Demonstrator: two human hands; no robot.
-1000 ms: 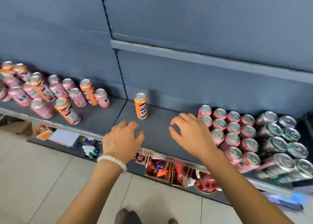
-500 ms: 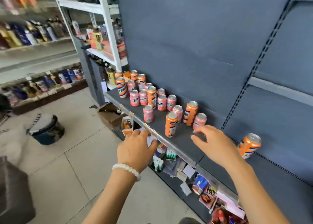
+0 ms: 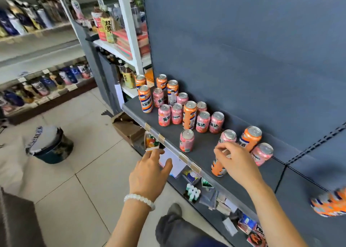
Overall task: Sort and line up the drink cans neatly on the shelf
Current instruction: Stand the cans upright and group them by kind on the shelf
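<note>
Orange can [image 3: 218, 167] upright under right hand [image 3: 236, 163]

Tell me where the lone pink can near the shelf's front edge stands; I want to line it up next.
In the head view, the lone pink can stands upright by the shelf's front rail, apart from the cluster behind.

Small shop, stocked bottle shelves [image 3: 37, 22], canned drinks [image 3: 189, 114] on display
</note>
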